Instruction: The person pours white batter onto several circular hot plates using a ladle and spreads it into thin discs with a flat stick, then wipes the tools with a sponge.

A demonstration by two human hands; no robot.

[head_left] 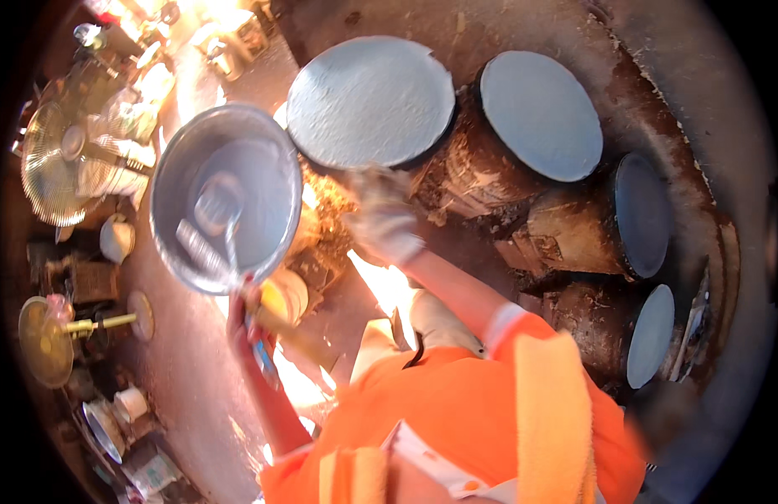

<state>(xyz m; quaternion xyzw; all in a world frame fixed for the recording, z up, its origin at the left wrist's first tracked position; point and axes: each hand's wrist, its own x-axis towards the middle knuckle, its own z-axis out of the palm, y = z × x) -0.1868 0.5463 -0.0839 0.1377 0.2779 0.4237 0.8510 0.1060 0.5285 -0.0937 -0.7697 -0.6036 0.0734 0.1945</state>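
Note:
My left hand (248, 323) is closed round the handle of a ladle (217, 206) beside the large grey metal basin (162, 218). The ladle's round bowl lies inside the basin, and a wooden handle (292, 340) slants out behind my hand. Over the basin's near side is a pale, ribbed cylindrical piece (200, 245), blurred; how it joins the ladle is unclear. My right hand (385, 220), in a pale glove, is smeared by motion at the near edge of a wide round grey top (370, 101). Whether it holds anything does not show.
More round-topped drums (540, 116) with brown, crusted sides curve along the right (641, 217), (651, 336). A yellow-and-white round container (284, 296) stands below the basin. On the left are a standing fan (57, 164), a yellow fan-like disc (46, 340) and assorted pots.

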